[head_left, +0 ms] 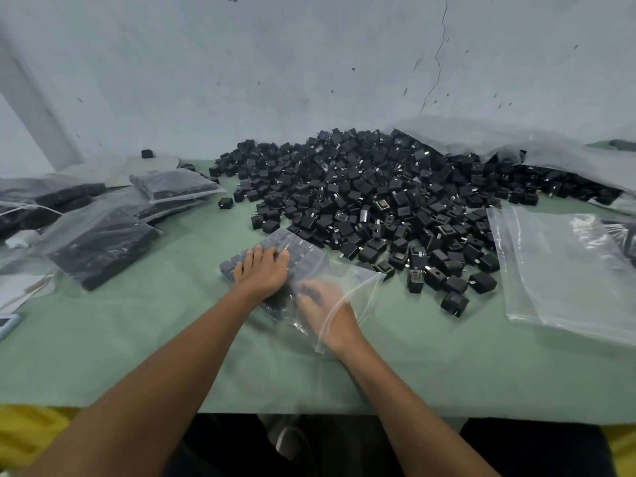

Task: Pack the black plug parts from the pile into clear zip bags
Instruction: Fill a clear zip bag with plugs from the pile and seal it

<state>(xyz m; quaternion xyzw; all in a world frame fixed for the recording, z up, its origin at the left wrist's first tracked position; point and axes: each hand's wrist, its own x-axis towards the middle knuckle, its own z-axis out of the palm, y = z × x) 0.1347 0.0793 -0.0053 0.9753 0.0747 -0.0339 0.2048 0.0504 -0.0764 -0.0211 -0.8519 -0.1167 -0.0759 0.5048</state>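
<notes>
Black plug parts (361,201) lie heaped at the back of the green tabletop (172,339), the pile's near edge just beyond the clear zip bag (347,280) that we are filling. Our left hand (263,270) presses flat, fingers spread, on the rows of parts inside it. Our right hand (323,304) reaches in through the bag's mouth, blurred behind the plastic, so we cannot tell whether it holds a part. The risk, as we judge it: the packed rows could buckle or slide toward the open mouth if the left hand's pressure slips, and metal pins could snag the thin film. Filled bags (99,242) are stacked at left; empty bags (564,263) lie at right, just beside the pile.
</notes>
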